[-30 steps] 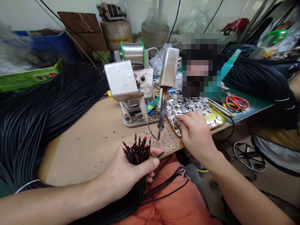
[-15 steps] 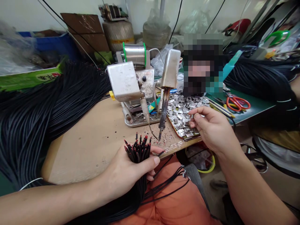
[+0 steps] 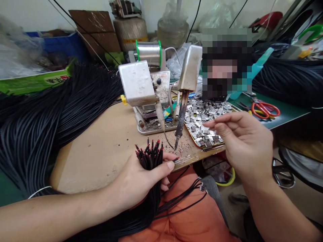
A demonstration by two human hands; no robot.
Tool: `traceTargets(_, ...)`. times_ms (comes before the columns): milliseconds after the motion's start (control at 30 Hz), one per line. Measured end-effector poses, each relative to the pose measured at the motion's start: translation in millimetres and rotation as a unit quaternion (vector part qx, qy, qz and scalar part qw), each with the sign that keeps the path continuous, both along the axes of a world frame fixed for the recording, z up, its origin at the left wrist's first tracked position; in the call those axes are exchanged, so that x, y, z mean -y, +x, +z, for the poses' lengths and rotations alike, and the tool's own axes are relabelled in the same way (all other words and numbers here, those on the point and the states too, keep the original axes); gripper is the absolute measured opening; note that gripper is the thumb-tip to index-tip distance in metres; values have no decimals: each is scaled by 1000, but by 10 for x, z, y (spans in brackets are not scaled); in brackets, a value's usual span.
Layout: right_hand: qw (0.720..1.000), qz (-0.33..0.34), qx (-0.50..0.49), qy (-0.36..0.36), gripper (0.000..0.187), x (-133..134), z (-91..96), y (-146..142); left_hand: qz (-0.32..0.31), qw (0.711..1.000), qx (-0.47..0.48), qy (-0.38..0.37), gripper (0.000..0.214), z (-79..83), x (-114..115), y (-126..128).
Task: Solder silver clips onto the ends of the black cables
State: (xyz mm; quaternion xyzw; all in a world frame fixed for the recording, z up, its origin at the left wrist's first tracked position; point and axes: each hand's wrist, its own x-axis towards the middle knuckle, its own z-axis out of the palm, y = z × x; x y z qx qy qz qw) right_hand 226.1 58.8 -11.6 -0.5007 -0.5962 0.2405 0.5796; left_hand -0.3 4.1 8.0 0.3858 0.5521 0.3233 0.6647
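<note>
My left hand (image 3: 148, 174) is closed around a bundle of black cables (image 3: 150, 156) with red wire tips pointing up. One cable end (image 3: 176, 159) sticks out separately between its thumb and index finger, near the soldering iron (image 3: 180, 124). My right hand (image 3: 243, 144) hovers over the front right of a tray (image 3: 195, 143) of small metal connector pieces (image 3: 202, 114). Its fingers are curled with thumb and index finger together; what they pinch, if anything, is hidden. The iron's tip points down beside a thin solder feed tube (image 3: 168, 140).
A soldering machine (image 3: 138, 84) with a solder spool (image 3: 148, 53) stands mid-table. Many black cables (image 3: 63, 97) lie at left. Red-handled scissors (image 3: 264, 110) lie at right. A person (image 3: 222, 67) is across the table. Cables with connectors (image 3: 202, 185) rest on my lap.
My right hand has turned and shifted right in the view, and the small silvery piece seen at its fingertips is now out of sight. My left hand keeps hold of the cables.
</note>
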Motion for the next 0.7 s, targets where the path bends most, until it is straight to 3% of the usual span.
traceTargets(233, 989, -46, 140, 25, 18, 2, 124, 110, 18, 1000, 11, -8, 35, -8, -22, 16)
traceTargets(400, 998, -46, 44, -13, 15, -53, 82, 169, 16, 1000, 10, -9, 34, -13, -19, 11)
traceTargets(600, 980, 94, -67, -162, 15, 7, 12, 39, 6, 1000, 5, -3, 35, -14, -25, 10)
traceTargets(700, 966, 141, -86, -199, 17, 96, -8, -92, 2, 1000, 11, -7, 36, -27, -37, -7)
